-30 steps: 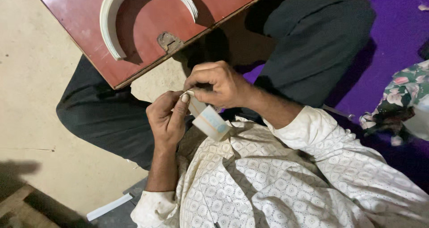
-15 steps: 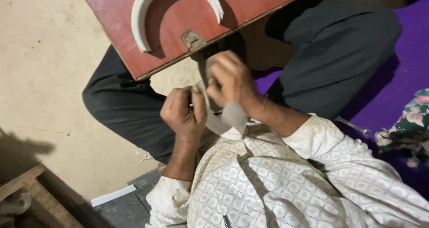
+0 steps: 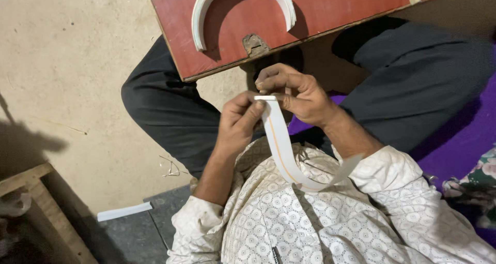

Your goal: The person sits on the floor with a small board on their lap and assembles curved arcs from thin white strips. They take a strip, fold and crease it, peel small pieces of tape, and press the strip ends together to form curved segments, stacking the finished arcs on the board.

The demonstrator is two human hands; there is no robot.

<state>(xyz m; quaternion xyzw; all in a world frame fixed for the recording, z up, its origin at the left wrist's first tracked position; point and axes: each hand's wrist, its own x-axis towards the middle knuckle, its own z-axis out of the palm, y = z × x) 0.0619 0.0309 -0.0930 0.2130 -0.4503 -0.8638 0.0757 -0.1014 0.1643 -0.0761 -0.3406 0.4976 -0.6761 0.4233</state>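
Floor-level craft workshop; red board [image 3: 330,16], curved moulding [image 3: 206,5], timber frame [image 3: 46,207]

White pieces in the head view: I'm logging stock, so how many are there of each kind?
Long bendy white strip, pinched by left hand and right hand: 1
Curved white arch piece on red board: 1
Flat white strip on floor: 1
Total: 3

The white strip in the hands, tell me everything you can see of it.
The white strip is a thin, flexible band, plastic or laminate by its look, with a faint orange line along it. Left hand and right hand pinch its upper end. It hangs down in a curve and bends up again, over the patterned shirt.
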